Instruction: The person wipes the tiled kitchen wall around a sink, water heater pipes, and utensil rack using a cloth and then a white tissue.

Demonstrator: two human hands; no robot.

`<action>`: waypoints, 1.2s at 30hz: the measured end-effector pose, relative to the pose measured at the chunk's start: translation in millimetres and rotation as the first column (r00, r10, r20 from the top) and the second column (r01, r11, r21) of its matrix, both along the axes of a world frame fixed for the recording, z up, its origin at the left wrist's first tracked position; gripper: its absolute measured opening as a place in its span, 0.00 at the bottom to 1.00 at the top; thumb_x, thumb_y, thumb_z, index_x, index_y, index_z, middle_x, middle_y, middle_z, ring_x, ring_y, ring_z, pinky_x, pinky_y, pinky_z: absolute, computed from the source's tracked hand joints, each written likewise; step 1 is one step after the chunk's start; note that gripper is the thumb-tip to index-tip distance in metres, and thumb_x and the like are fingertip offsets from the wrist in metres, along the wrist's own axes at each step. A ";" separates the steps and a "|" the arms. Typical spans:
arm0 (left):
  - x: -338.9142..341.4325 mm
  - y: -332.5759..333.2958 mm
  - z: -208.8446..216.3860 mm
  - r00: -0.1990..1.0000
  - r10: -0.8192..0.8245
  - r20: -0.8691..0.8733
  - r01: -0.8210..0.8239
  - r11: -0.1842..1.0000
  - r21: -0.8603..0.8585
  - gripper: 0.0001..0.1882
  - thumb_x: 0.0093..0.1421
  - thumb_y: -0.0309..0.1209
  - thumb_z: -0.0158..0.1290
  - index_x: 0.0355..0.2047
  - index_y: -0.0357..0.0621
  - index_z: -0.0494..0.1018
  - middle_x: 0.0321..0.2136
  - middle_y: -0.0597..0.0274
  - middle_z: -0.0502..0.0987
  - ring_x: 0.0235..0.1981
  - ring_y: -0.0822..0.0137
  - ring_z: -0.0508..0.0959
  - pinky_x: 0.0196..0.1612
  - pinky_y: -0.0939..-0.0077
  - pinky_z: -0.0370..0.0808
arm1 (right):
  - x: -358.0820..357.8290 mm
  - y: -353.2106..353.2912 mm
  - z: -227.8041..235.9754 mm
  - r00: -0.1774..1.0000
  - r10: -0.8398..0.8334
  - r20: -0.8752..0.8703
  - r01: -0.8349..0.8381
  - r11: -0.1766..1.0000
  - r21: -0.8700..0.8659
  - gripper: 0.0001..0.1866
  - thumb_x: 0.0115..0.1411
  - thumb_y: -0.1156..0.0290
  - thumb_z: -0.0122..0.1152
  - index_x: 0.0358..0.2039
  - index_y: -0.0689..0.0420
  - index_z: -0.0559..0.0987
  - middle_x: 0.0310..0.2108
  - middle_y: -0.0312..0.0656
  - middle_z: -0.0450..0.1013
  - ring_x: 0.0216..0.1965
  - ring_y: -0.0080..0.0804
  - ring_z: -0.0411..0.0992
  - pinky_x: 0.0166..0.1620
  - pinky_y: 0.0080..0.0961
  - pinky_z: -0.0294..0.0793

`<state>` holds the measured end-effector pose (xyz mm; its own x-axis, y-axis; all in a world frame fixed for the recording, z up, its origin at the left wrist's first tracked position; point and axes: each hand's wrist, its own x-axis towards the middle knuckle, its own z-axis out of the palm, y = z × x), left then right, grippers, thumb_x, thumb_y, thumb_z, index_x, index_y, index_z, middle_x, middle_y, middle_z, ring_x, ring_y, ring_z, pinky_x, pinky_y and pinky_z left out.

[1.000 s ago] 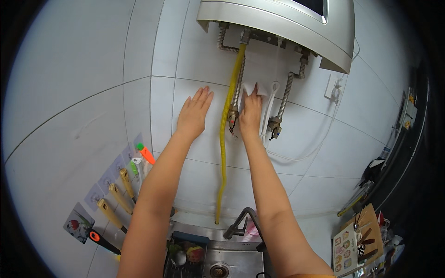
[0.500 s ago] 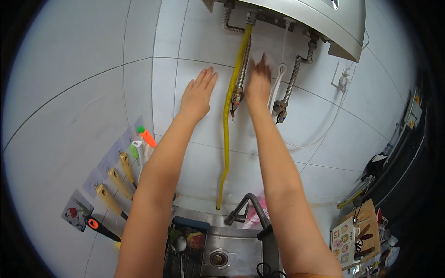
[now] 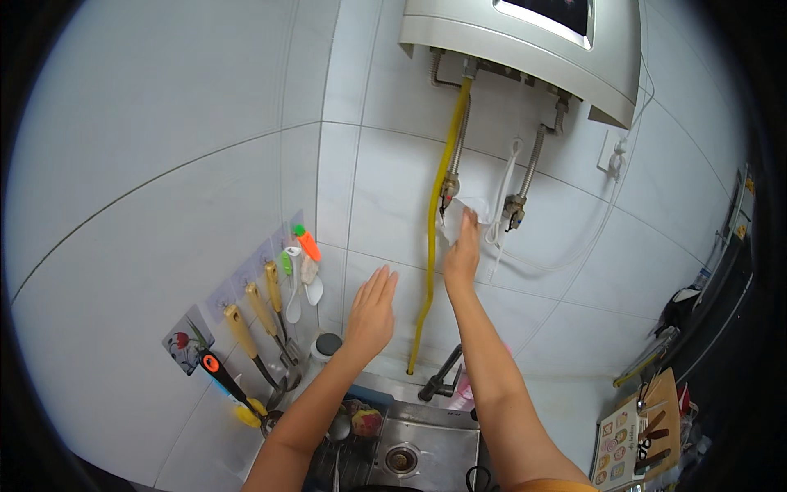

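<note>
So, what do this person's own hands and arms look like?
The left hand and right hand are both bare, with no gloves, rings or watch that I can see. No sleeve covers the visible forearms. A strip of orange-yellow cloth, probably a sleeve edge, shows by the right arm.

The cloth (image 3: 479, 207) at my right hand (image 3: 462, 256) is plain white, and the hose (image 3: 432, 234) I see near it is yellow. My heater (image 3: 525, 43) is silver — its panel (image 3: 557, 15) black. The wall tiles (image 3: 393, 197) are pale, ruled with thin dark lines. I see tan on three utensil handles (image 3: 242, 330), an orange ring on a black handle (image 3: 214, 368), and small multicoloured pictures patterning a cream box (image 3: 616, 445). My sleeve (image 3: 551, 486) is orange-yellow.
</note>
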<state>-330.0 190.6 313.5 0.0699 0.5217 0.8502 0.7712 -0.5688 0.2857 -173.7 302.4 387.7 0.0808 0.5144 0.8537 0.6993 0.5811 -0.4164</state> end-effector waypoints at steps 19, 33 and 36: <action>-32.9 -47.5 -39.1 0.960 -0.028 0.280 0.030 1.000 -0.001 0.23 0.53 0.19 0.45 0.51 0.30 0.65 0.52 0.41 0.66 0.54 0.47 0.67 0.56 0.61 0.63 | -121.2 94.6 136.2 0.843 -0.456 0.286 0.250 0.802 0.543 0.30 0.57 0.59 0.54 0.60 0.45 0.61 0.63 0.51 0.51 0.58 0.46 0.54 0.62 0.47 0.47; -32.3 -57.9 -78.4 0.947 -0.070 0.313 0.073 0.997 0.001 0.20 0.49 0.16 0.49 0.45 0.33 0.71 0.46 0.46 0.73 0.47 0.51 0.74 0.48 0.66 0.71 | -206.2 109.5 49.1 0.743 -0.206 0.637 -0.229 0.816 0.531 0.21 0.56 0.66 0.49 0.50 0.58 0.70 0.51 0.37 0.66 0.57 0.33 0.58 0.61 0.33 0.53; -39.2 -64.9 -76.8 0.957 -0.045 0.286 0.049 0.999 -0.006 0.20 0.49 0.15 0.48 0.45 0.34 0.70 0.46 0.46 0.73 0.47 0.50 0.74 0.49 0.65 0.71 | -180.6 112.4 -1.6 0.648 -0.080 0.757 -0.383 0.825 0.415 0.19 0.55 0.73 0.47 0.48 0.59 0.71 0.50 0.40 0.68 0.56 0.35 0.61 0.60 0.32 0.56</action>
